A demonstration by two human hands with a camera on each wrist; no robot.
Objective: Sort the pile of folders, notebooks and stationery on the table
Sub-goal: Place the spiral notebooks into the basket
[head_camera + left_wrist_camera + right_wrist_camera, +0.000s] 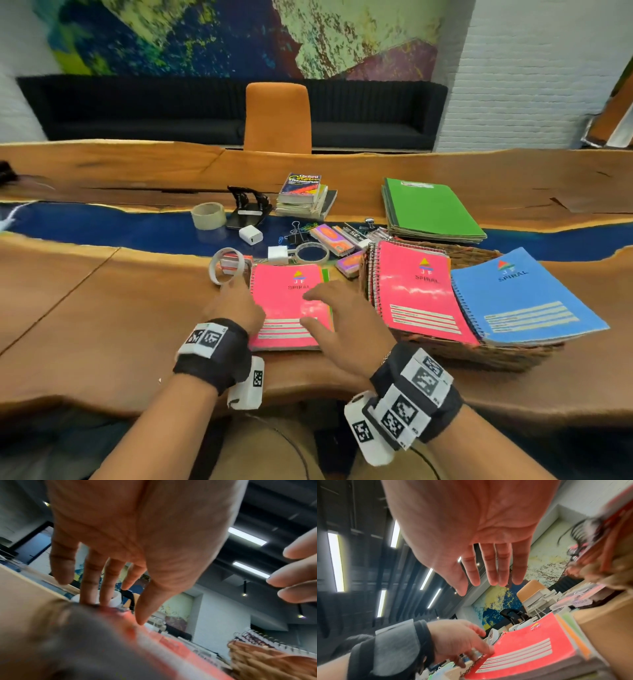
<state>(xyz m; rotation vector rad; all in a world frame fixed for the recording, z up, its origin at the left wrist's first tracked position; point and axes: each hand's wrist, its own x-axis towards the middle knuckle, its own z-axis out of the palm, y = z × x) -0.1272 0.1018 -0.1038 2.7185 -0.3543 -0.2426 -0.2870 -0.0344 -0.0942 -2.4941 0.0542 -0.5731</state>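
A pink spiral notebook (287,308) tops a small stack at the near table edge, with green and orange covers showing under its right side. My left hand (239,298) touches the stack's left, spiral-bound edge with straight fingers; the right wrist view shows its fingertips (474,654) on the wire binding. My right hand (329,308) hovers over the pink cover (530,646), fingers straight and spread, holding nothing. In the left wrist view the left fingers (106,582) reach down to the blurred pink notebook (171,649).
A wicker basket (479,356) on the right holds pink notebooks (414,291) and blue notebooks (520,294). Behind lie green folders (431,209), stacked books (305,195), a hole punch (248,205), tape rolls (208,215), chargers, binder clips and erasers. An orange chair (277,116) stands opposite.
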